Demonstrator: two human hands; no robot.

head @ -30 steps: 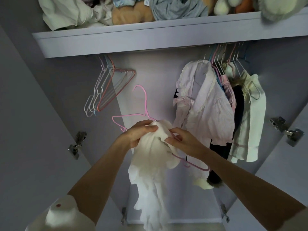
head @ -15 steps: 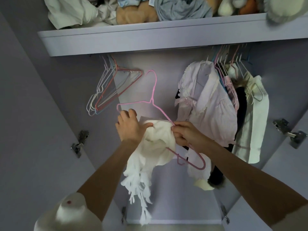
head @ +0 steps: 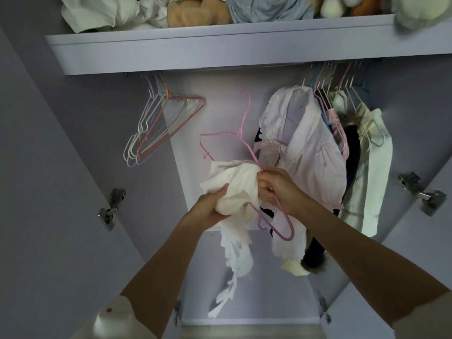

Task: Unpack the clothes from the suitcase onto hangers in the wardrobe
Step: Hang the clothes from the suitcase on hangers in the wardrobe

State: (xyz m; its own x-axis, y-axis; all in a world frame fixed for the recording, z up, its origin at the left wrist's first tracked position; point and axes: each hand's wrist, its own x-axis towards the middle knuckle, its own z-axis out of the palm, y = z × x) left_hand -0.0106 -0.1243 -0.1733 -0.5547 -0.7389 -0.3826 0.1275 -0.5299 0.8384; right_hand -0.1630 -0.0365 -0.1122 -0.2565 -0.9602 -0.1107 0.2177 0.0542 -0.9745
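A white ruffled garment (head: 234,184) is bunched up in front of the open wardrobe, its frilly end hanging down. My left hand (head: 210,209) grips the bunched cloth from below. My right hand (head: 276,189) pinches the garment's edge together with the wire of a pink hanger (head: 244,140). The hanger is tilted, hook up near the back wall, one arm running down behind the cloth to its lower end right of my wrist. The suitcase is out of view.
Several bare wire hangers (head: 156,128) hang on the rail at the left. Hung clothes, a pale lilac blouse (head: 308,148) and a cream garment (head: 369,167), fill the right. The shelf (head: 220,45) above holds soft toys and folded cloth. Door hinges (head: 110,209) stick out on both sides.
My left hand dropped from the top of the garment to grip it from below. The hanger's hook swung up and right. The cloth is bunched higher between both hands.
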